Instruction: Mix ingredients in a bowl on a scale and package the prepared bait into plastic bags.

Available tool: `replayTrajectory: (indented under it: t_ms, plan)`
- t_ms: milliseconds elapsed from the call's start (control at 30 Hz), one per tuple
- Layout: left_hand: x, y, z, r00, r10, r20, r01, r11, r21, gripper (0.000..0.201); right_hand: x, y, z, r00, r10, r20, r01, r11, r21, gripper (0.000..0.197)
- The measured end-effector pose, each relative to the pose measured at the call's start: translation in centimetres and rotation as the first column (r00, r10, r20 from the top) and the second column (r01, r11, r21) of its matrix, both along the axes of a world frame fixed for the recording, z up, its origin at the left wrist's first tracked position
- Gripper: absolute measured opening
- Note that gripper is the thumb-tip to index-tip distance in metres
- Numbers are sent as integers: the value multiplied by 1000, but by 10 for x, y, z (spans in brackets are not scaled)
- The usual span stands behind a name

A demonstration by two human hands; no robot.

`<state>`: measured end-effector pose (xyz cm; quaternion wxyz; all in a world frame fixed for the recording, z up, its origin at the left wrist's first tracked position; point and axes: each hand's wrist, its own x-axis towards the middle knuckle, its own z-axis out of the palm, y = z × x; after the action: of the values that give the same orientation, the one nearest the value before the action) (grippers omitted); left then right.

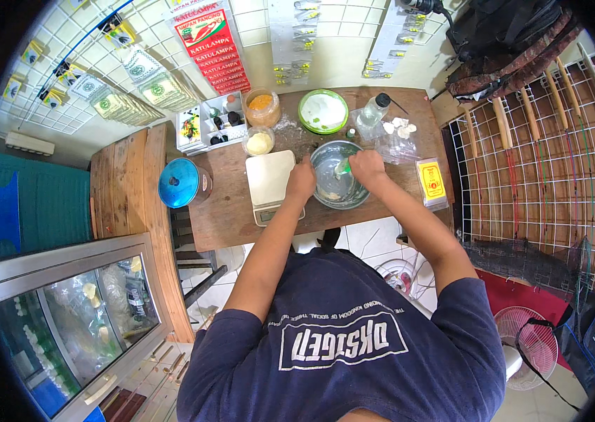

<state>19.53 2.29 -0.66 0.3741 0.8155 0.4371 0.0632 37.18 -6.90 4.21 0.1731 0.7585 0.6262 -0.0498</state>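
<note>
A grey mixing bowl (327, 195) stands near the middle of the wooden table, its inside smeared with a pale, wet paste. My left hand (301, 179) is closed on the bowl's left rim. Over the right side of the bowl, my right hand (367, 167) grips a small green-and-white tool (343, 167), seemingly a spatula, whose lower end reaches toward the paste. My fingers hide most of its handle. Just left of the bowl lies a white kitchen scale (268, 181) with nothing on its plate, partly covered by my left forearm.
Behind the bowl stand a green-rimmed bowl of white powder (323, 110), a tub of orange powder (262, 107), a cup of pale yellow powder (259, 143) and a clear bottle (373, 111). A yellow-labelled pack (432, 181) lies right, a blue-lidded container (179, 183) left.
</note>
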Motion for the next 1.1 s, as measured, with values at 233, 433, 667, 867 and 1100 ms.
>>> replayTrajectory:
  t_ms: [233,433,667,867,1100]
  plan:
    - [-7,0,-12,997,77,26,-77,997,-13,37,0,-33,1,929,-302,-216,275,950,-146,22]
    - [-3,-4,-7,1000,5,2,-5,1000,10,32,13,-63,-50,686,-559,-466,485,828,-280,30]
    - [-9,-2,-12,1000,-16,10,16,1000,22,36,13,-38,-40,591,-670,-450,686,711,-157,30]
    - [-8,-4,-15,996,67,51,-67,998,-14,38,-6,-70,-83,542,-580,-608,614,767,-185,27]
    - [-15,-11,-14,995,82,54,-83,996,16,30,-76,-38,-69,-381,-630,-676,721,255,-644,23]
